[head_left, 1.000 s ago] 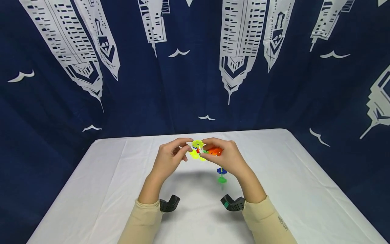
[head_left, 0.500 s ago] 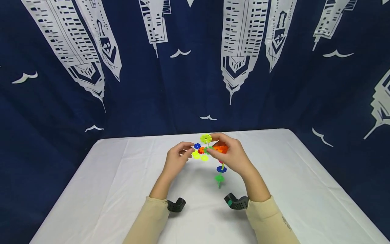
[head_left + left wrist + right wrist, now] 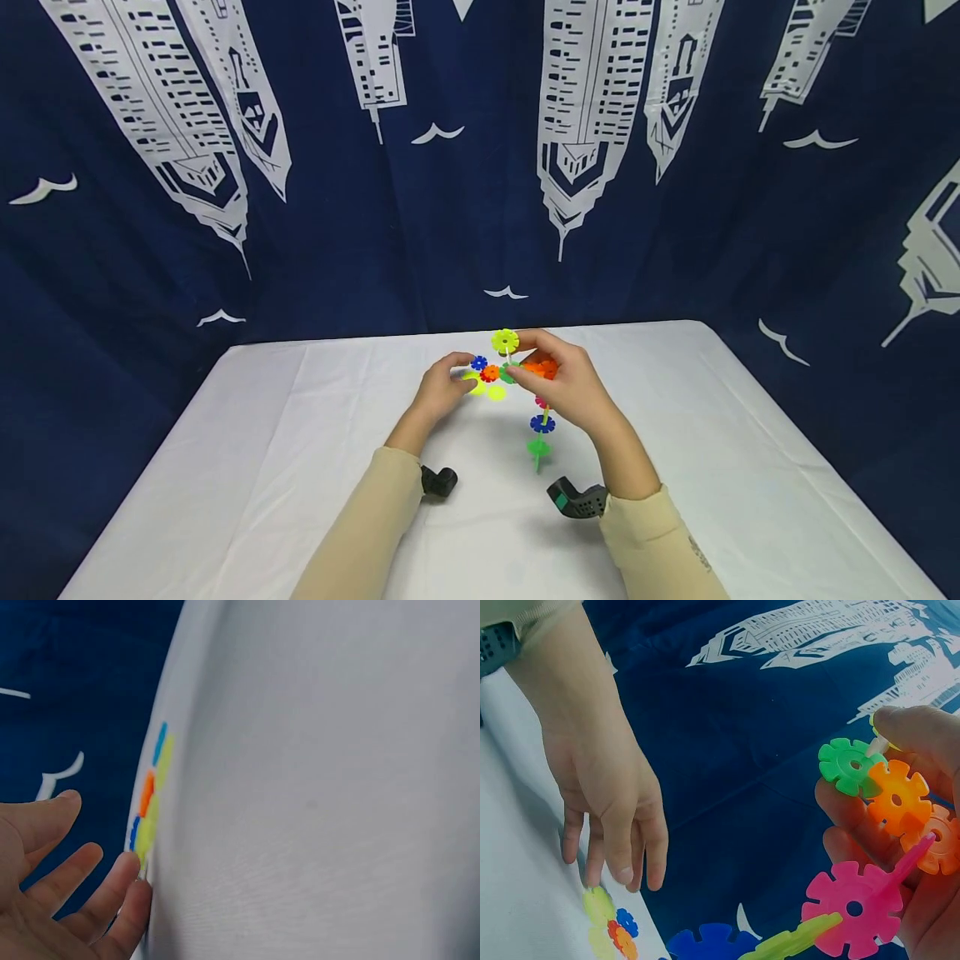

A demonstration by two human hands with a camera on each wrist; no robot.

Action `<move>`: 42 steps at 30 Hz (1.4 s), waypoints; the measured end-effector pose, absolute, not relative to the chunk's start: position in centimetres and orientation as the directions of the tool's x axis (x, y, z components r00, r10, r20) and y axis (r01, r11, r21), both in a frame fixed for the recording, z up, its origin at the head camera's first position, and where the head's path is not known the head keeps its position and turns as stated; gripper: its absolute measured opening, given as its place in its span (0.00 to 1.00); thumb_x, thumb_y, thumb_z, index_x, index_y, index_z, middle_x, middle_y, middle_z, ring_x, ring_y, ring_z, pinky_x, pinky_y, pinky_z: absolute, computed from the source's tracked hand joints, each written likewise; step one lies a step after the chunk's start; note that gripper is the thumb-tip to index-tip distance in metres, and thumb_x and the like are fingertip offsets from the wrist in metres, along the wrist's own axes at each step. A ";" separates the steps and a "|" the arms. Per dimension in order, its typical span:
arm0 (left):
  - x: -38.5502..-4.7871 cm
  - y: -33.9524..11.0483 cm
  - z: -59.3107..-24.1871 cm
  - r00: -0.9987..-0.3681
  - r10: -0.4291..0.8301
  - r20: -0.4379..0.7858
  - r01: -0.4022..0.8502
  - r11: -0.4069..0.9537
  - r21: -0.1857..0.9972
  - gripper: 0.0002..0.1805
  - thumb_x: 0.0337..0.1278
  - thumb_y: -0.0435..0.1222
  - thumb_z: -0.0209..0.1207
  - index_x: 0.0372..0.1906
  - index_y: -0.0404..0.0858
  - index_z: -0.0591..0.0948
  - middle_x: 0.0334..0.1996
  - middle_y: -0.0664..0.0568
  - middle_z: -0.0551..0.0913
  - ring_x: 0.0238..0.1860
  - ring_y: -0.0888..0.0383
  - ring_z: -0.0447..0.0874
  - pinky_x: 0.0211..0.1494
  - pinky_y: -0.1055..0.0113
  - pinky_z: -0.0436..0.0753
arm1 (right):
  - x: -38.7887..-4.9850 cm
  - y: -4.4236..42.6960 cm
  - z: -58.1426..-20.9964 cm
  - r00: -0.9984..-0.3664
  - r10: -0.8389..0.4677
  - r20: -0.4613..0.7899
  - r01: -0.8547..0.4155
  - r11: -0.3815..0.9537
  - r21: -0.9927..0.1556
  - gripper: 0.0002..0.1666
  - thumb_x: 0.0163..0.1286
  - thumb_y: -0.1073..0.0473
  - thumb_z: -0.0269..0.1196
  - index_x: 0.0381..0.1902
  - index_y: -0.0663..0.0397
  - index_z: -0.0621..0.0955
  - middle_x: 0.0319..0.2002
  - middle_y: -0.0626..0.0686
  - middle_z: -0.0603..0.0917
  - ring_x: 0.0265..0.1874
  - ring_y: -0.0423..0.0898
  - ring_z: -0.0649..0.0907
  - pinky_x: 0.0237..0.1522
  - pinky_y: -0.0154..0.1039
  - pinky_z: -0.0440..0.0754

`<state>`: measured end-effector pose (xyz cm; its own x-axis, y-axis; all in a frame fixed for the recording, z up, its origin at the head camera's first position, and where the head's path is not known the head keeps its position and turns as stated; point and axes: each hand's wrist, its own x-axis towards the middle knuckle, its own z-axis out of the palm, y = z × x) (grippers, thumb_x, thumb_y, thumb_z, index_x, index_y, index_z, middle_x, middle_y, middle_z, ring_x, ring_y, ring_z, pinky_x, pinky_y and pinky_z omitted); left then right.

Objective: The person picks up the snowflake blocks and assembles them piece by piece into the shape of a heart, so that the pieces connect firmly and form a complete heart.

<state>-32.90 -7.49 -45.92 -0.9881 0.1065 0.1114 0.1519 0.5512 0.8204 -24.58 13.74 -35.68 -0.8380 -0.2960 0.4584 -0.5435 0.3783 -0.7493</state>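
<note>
My right hand [image 3: 562, 373] grips a chain of interlocking snowflake discs above the table. Along it I see a yellow disc [image 3: 505, 341], a green disc [image 3: 846, 766], orange discs [image 3: 898, 798], a pink disc [image 3: 847, 911] and a blue disc [image 3: 542, 424]; another green disc [image 3: 538, 448] hangs lowest. My left hand [image 3: 441, 392] is low at the far part of the table, fingers apart and loosely bent, nothing held. Beside its fingertips lie loose discs: yellow [image 3: 166, 761], orange [image 3: 147, 795] and blue [image 3: 134, 833]. Whether a fingertip touches a yellow one, I cannot tell.
A white cloth covers the table [image 3: 300, 467]. Behind its far edge hangs a dark blue curtain [image 3: 405, 225] with white buildings and birds. Black wrist cameras [image 3: 577, 498] sit on both wrists.
The right hand has drawn the chain slightly up and right, away from the left hand. The left hand has let go of the chain and lowered toward the loose discs.
</note>
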 end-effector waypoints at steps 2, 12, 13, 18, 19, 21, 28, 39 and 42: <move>-33.4 -7.4 -45.9 -0.991 0.099 0.088 0.129 0.573 0.809 0.24 0.60 0.33 0.65 0.62 0.42 0.78 0.63 0.43 0.80 0.68 0.42 0.74 0.72 0.45 0.71 | -24.6 13.7 -35.7 -0.837 -0.299 0.458 -0.545 0.376 -0.750 0.21 0.65 0.62 0.69 0.56 0.52 0.81 0.50 0.59 0.86 0.36 0.48 0.86 0.36 0.34 0.86; -34.4 -7.7 -46.6 -0.997 0.081 0.005 0.064 0.750 0.658 0.25 0.58 0.37 0.68 0.63 0.47 0.81 0.56 0.44 0.77 0.58 0.47 0.78 0.66 0.50 0.76 | -24.6 13.6 -35.8 -0.841 -0.301 0.450 -0.540 0.402 -0.740 0.20 0.65 0.60 0.69 0.55 0.53 0.81 0.48 0.58 0.87 0.36 0.46 0.86 0.38 0.33 0.86; -34.4 -7.7 -46.6 -0.997 0.079 0.005 0.063 0.756 0.651 0.24 0.58 0.38 0.67 0.61 0.47 0.82 0.55 0.44 0.77 0.58 0.48 0.78 0.66 0.51 0.76 | -24.6 13.6 -35.9 -0.839 -0.303 0.452 -0.543 0.403 -0.736 0.20 0.65 0.60 0.69 0.55 0.54 0.81 0.48 0.58 0.87 0.35 0.46 0.86 0.38 0.33 0.86; -34.4 -7.8 -46.5 -0.996 0.094 0.008 0.077 0.769 0.635 0.19 0.59 0.37 0.66 0.57 0.47 0.85 0.56 0.43 0.76 0.59 0.47 0.77 0.67 0.51 0.75 | -24.7 13.5 -36.0 -0.834 -0.310 0.456 -0.550 0.410 -0.727 0.19 0.65 0.60 0.70 0.54 0.53 0.82 0.48 0.58 0.87 0.34 0.45 0.85 0.38 0.32 0.86; -34.3 -7.8 -46.4 -0.995 0.096 0.007 0.078 0.769 0.635 0.18 0.59 0.37 0.66 0.56 0.47 0.85 0.56 0.43 0.75 0.60 0.47 0.77 0.68 0.50 0.75 | -24.7 13.5 -35.9 -0.834 -0.312 0.456 -0.551 0.411 -0.726 0.20 0.65 0.60 0.70 0.54 0.53 0.82 0.48 0.58 0.87 0.34 0.45 0.85 0.37 0.33 0.86; -34.3 -7.8 -46.4 -0.995 0.099 0.000 0.076 0.769 0.635 0.17 0.59 0.37 0.67 0.54 0.46 0.86 0.57 0.42 0.75 0.61 0.47 0.76 0.69 0.50 0.74 | -24.7 13.4 -35.9 -0.833 -0.313 0.457 -0.552 0.415 -0.723 0.20 0.65 0.60 0.70 0.54 0.53 0.82 0.48 0.57 0.87 0.35 0.45 0.85 0.38 0.33 0.86; -34.1 -7.9 -46.4 -0.994 0.102 -0.032 0.057 0.754 0.655 0.16 0.56 0.36 0.69 0.51 0.42 0.86 0.59 0.42 0.73 0.66 0.45 0.74 0.72 0.49 0.71 | -24.7 13.4 -36.0 -0.835 -0.309 0.455 -0.550 0.427 -0.718 0.21 0.65 0.59 0.70 0.55 0.54 0.81 0.47 0.55 0.87 0.35 0.44 0.85 0.37 0.33 0.86; -34.0 -8.5 -47.2 -0.997 0.074 0.032 0.073 0.665 0.743 0.09 0.54 0.35 0.69 0.41 0.40 0.84 0.40 0.47 0.80 0.44 0.51 0.80 0.51 0.58 0.79 | -24.7 13.5 -36.0 -0.839 -0.307 0.449 -0.543 0.430 -0.721 0.20 0.65 0.59 0.70 0.55 0.54 0.81 0.47 0.57 0.87 0.34 0.45 0.85 0.36 0.33 0.86; -33.7 -8.9 -47.5 -0.998 0.046 0.036 0.056 0.580 0.813 0.07 0.56 0.33 0.69 0.38 0.39 0.83 0.30 0.52 0.79 0.31 0.57 0.77 0.36 0.68 0.76 | -24.7 13.5 -36.0 -0.838 -0.312 0.448 -0.545 0.430 -0.720 0.20 0.65 0.59 0.69 0.55 0.54 0.81 0.48 0.59 0.87 0.35 0.45 0.85 0.37 0.33 0.86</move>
<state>-33.68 -8.93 -47.54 -0.9983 0.0458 0.0361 0.0560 0.5800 0.8127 -24.69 13.55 -35.96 -0.8379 -0.3119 0.4479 -0.5449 0.4302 -0.7198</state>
